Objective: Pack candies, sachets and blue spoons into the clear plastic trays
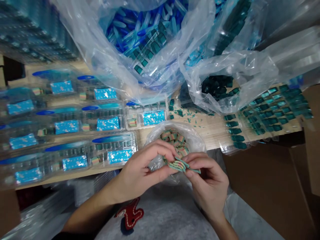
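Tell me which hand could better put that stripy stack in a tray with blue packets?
Probably the left hand: it pinches the stripy stack and is nearer the clear trays with blue packets. The right hand pinches the other end, farther away.

Fingers (199, 157) partly hide striped strips (178, 165)

1 camera is sitting on the head of the person (162, 213). It is looking forward and down, seeing the left hand (141, 163) and right hand (210, 175) up close, the table (211, 131) beyond.
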A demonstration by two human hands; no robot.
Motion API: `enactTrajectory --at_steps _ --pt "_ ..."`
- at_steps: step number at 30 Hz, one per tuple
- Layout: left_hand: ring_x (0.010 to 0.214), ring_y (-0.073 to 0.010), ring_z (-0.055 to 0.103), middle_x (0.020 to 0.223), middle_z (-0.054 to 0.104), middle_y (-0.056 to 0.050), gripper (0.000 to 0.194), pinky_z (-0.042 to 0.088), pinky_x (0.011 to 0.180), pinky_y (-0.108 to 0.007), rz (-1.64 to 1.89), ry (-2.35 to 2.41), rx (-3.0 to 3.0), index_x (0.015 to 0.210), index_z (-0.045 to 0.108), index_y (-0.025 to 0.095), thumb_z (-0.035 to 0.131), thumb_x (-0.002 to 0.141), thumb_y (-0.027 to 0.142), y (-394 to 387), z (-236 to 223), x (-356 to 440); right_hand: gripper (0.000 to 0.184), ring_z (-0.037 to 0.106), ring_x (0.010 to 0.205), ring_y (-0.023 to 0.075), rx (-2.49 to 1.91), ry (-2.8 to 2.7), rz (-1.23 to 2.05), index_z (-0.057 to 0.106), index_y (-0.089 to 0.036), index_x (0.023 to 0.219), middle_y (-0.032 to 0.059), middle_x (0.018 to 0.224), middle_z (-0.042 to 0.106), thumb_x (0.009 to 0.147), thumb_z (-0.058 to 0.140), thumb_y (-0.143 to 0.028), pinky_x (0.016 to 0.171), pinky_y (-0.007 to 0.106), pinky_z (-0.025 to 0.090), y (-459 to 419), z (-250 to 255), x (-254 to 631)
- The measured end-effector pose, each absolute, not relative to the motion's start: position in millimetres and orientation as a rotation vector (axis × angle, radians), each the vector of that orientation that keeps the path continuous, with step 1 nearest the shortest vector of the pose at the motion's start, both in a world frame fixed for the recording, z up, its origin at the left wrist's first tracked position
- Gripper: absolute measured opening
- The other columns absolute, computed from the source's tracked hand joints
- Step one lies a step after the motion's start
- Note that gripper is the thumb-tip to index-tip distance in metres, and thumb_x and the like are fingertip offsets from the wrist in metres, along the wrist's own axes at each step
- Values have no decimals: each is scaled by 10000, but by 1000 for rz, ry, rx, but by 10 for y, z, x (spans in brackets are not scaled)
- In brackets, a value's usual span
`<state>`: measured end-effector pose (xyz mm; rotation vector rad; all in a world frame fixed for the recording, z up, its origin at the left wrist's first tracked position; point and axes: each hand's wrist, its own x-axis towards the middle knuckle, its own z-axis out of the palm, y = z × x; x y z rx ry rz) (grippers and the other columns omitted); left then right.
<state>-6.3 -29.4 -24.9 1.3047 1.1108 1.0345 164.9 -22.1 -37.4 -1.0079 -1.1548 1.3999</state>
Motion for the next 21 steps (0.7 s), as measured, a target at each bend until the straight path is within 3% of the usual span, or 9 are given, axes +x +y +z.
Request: enactTrajectory --at_steps 7,13,18,21 --pt "867 -115 657 931 655 -12 106 539 791 -237 1109 1157 1304 863 625 204 713 843 148 -302 -277 -50 217 685 840 152 -1052 -1267 1310 729 -270 942 -6 890 726 825 725 -87 774 287 583 -257 -372 1644" --pt "815 -120 666 875 659 -14 151 546 711 -223 1147 1191 1217 800 591 195 734 833 228 -312 -298 -6 270 674 810 134 -1091 -1219 1334 736 -302 979 -22 859 713 810 730 -92 710 236 568 -248 -385 1615" --pt "864 -119 684 907 693 -20 87 550 780 -231 1188 1211 1324 812 635 194 714 847 188 -291 -338 -9 144 689 863 146 -1109 -1132 1453 760 -288 892 3 905 727 796 785 -184 764 242 566 -243 -457 1641" --pt "908 -124 698 951 725 -23 64 553 831 -245 1172 1211 1311 830 665 197 694 855 146 -285 -364 5 103 704 805 148 -1119 -1095 1442 754 -274 869 14 882 734 796 784 -207 682 222 577 -251 -471 1652"
